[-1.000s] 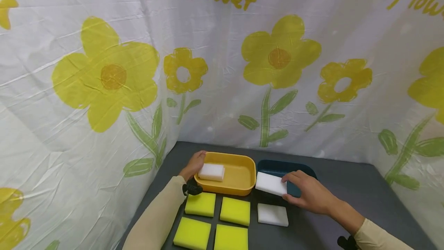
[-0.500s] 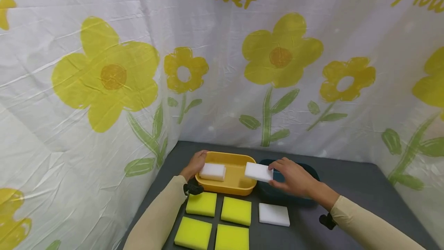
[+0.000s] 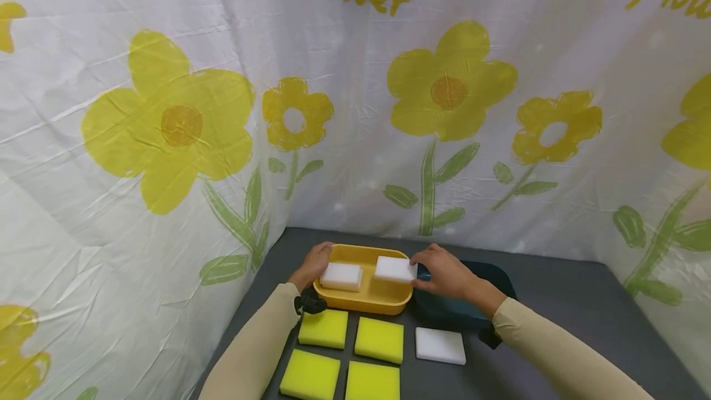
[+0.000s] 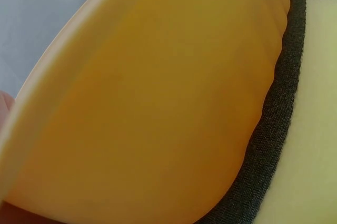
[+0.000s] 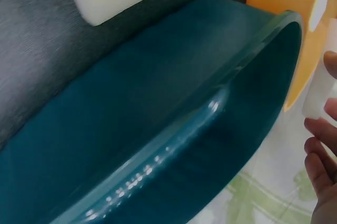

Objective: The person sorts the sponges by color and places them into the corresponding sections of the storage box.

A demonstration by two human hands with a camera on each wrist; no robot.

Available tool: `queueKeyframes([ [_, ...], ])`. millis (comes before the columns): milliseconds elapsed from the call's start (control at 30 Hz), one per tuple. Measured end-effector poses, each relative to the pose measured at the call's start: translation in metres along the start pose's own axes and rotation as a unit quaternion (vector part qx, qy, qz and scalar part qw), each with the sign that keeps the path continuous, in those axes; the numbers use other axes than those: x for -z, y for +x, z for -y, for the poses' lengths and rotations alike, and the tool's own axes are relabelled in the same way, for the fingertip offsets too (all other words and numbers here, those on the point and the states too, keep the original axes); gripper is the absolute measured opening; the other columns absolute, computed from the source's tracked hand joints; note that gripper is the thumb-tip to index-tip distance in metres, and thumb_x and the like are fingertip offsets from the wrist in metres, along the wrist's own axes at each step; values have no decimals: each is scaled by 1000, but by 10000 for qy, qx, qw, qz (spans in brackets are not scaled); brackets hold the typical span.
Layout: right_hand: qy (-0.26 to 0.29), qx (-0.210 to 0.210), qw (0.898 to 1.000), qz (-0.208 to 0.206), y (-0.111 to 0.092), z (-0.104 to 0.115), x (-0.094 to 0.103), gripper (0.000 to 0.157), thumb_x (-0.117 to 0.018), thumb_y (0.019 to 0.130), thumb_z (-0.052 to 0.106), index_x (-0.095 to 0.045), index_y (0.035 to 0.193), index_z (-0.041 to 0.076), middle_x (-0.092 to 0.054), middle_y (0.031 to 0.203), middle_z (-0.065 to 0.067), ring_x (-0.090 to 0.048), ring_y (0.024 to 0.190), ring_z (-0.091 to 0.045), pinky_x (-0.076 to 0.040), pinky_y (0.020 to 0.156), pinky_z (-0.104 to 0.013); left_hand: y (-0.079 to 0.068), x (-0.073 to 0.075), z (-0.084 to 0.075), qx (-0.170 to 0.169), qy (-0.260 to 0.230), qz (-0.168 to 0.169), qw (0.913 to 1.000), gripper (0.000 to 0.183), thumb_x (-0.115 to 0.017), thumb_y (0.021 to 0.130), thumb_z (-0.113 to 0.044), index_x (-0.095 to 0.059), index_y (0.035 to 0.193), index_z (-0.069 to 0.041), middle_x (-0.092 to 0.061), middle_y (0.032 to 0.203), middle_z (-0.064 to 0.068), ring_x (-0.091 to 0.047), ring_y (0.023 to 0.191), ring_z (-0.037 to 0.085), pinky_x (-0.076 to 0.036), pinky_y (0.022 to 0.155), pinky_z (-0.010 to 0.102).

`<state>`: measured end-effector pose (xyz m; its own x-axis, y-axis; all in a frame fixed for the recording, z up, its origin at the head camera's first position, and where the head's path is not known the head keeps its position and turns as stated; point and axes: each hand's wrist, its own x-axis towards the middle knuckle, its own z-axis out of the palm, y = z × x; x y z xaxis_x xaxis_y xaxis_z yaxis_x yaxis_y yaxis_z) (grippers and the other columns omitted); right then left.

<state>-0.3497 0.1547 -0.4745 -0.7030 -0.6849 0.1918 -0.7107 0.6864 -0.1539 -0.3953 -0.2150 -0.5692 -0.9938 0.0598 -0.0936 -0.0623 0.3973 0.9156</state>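
Note:
A white sponge (image 3: 394,269) hangs over the right half of the yellow bin (image 3: 369,307), its right end pinched between the thumb and fingers of my right hand (image 3: 444,271). In the right wrist view, fingertips (image 5: 321,129) touch that sponge's edge. Inside the bin's left end lies a second white sponge (image 3: 341,276). My left hand (image 3: 313,264) grips the bin's left rim; in the left wrist view the bin's wall (image 4: 158,103) fills most of the picture and hides nearly all of this hand.
To the right stands a dark teal bin (image 3: 502,276), partly under my right forearm. Several yellow sponges, one of them nearest the bin (image 3: 323,328), lie in rows in front. A third white sponge (image 3: 440,345) lies right of them. Flower-printed cloth (image 3: 344,141) encloses the table.
My right hand has carried its white sponge leftward, from over the teal bin to over the yellow bin. The left hand has kept its place on the rim.

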Motion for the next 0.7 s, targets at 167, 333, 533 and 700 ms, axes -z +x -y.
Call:
queueKeyframes([
  [167,-64,-35,9998,210,13,3,-10,41,-88,95,32,-79,127,8,-80,125,-8,-64,109,-26,-60,94,-47,0,0,1,-28,14,9,10000,52,-32,122,-31,-51,162,-3,-51,164,22,-50,151,44,-39,125,63],
  [333,-178,11,9992,367,23,6,-17,41,-88,96,30,-79,128,5,-80,126,-10,-65,109,-28,-60,96,-48,0,0,1,-99,147,-10,9998,53,-30,122,-31,-50,161,-1,-50,164,24,-48,151,46,-38,125,64],
  [533,-246,98,9984,500,32,9,-24,37,-89,95,29,-79,122,7,-81,117,-9,-65,109,-28,-59,96,-47,0,-1,2,-120,162,-27,9998,53,-30,122,-32,-51,161,-2,-51,164,23,-50,150,45,-39,125,64],
  [700,-457,-35,9966,678,38,11,-28,32,-91,92,30,-79,114,9,-80,106,-6,-64,108,-28,-60,95,-46,1,0,2,-154,151,-23,9998,54,-30,122,-33,-51,161,-2,-53,162,24,-52,148,45,-40,124,64],
])
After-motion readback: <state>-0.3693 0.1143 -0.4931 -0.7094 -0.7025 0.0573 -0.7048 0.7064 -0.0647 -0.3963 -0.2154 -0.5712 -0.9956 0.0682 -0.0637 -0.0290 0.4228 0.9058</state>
